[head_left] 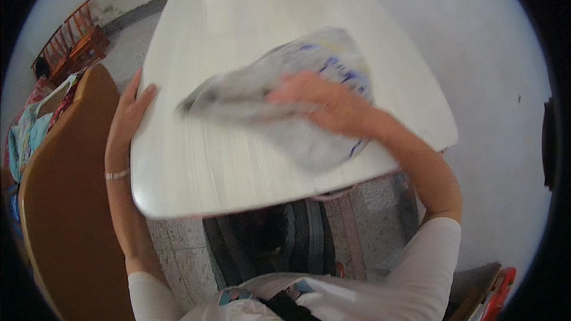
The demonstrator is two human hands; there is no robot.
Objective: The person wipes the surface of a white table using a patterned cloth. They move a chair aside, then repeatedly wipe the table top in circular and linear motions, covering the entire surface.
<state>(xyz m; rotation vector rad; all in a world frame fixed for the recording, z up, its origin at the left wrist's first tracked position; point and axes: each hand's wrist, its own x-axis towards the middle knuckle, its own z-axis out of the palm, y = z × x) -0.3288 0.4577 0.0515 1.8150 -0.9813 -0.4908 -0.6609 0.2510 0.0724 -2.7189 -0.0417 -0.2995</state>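
A crumpled grey-white cloth (315,142) with blue and faint yellow markings lies on the pale wood-grain tabletop (196,160). My right hand (324,101) is closed on the cloth's upper side, pressing it against the table; both are smeared by motion. One darker corner of the cloth stretches toward the table's left side. At the table's left edge rests my left hand (132,107), its fingers stretched out and apart, with the thumb over the rim. It holds no loose thing, and some of its fingers are partly hidden.
A brown curved panel (71,196) stands close to my left arm, with colourful fabric (35,125) behind it. Farther back on the left is a reddish wooden chair (74,41). A white wall (482,77) runs along the right. Red-edged items (499,294) sit at the lower right.
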